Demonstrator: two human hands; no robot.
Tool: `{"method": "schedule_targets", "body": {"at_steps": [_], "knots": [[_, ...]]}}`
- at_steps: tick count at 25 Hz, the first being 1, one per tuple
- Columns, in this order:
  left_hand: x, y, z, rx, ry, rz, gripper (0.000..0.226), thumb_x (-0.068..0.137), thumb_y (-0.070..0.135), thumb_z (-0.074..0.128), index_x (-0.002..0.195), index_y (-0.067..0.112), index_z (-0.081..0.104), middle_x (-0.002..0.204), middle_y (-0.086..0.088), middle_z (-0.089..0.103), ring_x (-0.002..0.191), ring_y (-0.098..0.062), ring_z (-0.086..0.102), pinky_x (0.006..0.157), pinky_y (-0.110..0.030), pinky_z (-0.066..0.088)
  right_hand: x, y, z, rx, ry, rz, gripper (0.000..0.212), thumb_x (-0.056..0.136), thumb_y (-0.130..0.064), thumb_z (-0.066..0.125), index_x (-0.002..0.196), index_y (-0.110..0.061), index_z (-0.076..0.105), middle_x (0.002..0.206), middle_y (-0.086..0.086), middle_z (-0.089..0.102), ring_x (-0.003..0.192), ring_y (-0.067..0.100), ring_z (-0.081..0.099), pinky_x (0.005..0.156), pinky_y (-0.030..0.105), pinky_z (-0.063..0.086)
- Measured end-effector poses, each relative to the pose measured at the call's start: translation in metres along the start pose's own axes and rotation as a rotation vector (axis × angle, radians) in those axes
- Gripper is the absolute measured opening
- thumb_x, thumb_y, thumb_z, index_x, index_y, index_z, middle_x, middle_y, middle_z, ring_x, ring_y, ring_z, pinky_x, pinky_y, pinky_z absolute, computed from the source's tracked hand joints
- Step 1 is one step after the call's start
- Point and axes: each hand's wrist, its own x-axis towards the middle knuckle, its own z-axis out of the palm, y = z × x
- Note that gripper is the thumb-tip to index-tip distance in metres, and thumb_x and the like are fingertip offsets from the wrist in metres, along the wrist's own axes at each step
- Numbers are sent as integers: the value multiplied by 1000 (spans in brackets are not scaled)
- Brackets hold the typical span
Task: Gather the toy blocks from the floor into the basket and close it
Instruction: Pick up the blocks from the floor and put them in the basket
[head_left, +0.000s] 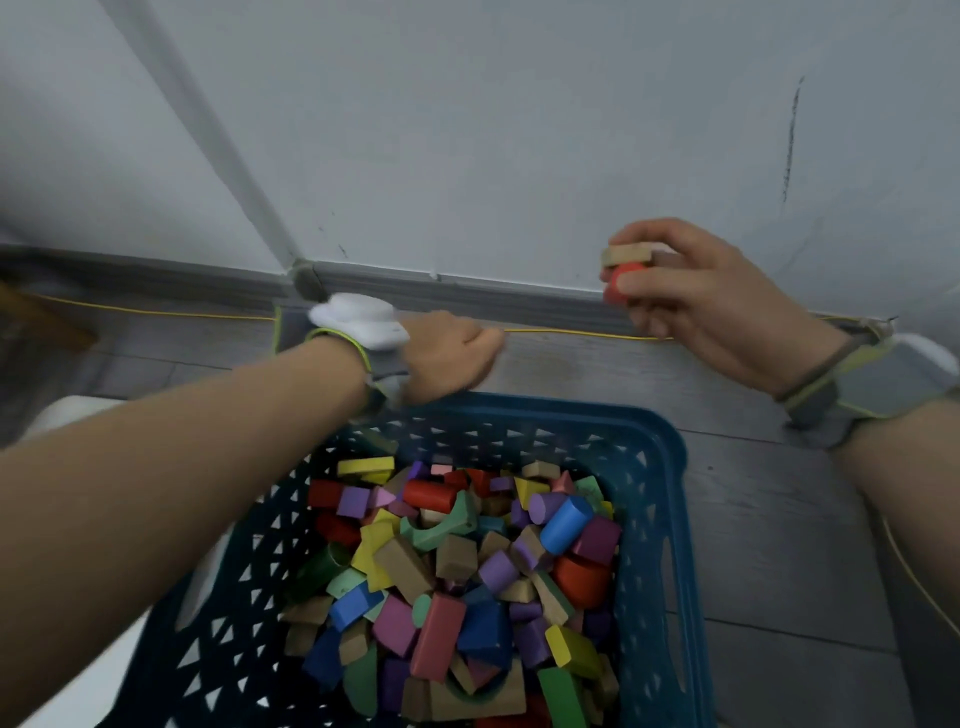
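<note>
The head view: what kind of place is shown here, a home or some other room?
Probably the edge of a room in a home. Grey wood-look floor meets a plain white wall at a grey skirting board, and a blue basket of coloured toy blocks stands on it.

No readable text, label, brand, number or sign anywhere in view.
</note>
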Motion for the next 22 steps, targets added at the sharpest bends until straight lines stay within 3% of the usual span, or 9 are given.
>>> {"method": "schedule_targets", "body": {"at_steps": [3,6,8,10,12,14,18,20,22], "knots": [[-36,-56,-21,-14,16,-114,48,85,46,19,71,17,54,76,-4,61,74,-24,55,70,-36,41,-24,-47,50,-243,-468,-41,28,87,-13,69,113,-21,63,102,9,66,64,19,58,51,24,45],[-71,-86,-19,-21,31,-163,38,97,40,25,77,19,50,78,-1,58,77,-22,52,68,-34,38,-39,-59,104,-647,-895,64,29,91,-27,66,119,-29,62,95,-21,69,63,5,65,57,21,54],[-83,-87,-7,55,127,-112,38,99,45,23,81,22,47,80,2,59,78,-21,54,69,-34,40,-34,-50,128,-787,-861,7,18,92,-27,64,110,-25,66,78,-24,69,56,-1,63,57,16,52],[-87,-83,2,111,207,-66,40,100,51,20,85,25,46,79,5,59,75,-20,55,70,-35,43,-11,-34,135,-934,-556,-228,8,90,-27,63,95,-26,69,82,-16,69,65,-5,61,62,10,46],[-89,-83,5,113,244,-55,41,99,54,17,86,27,46,79,6,59,74,-17,54,69,-34,42,20,-21,135,-977,-357,-276,10,87,-25,62,96,-25,67,88,-12,67,75,-1,60,69,17,46],[-91,-84,7,156,263,-54,44,98,55,13,86,27,46,80,8,58,75,-14,53,67,-32,37,51,-6,133,-1082,-393,-135,27,85,-27,64,112,-29,60,96,-9,67,81,9,62,74,25,49],[-102,-77,11,200,261,-56,48,97,51,8,83,26,47,82,7,58,80,-18,59,66,-33,40,104,31,150,-1299,-570,221,70,82,-29,70,143,-32,35,125,4,56,64,17,59,58,27,52],[-114,-74,14,190,255,-65,44,98,48,8,82,26,43,81,7,55,79,-17,58,64,-32,35,128,51,167,-1388,-610,266,85,80,-29,73,151,-29,25,138,8,48,75,22,58,56,27,52],[-127,-66,19,182,273,-51,40,98,46,8,83,27,40,84,6,56,79,-18,58,63,-32,36,143,69,182,-1549,-644,209,90,80,-31,74,153,-23,22,146,9,44,97,26,58,69,31,55]]}}
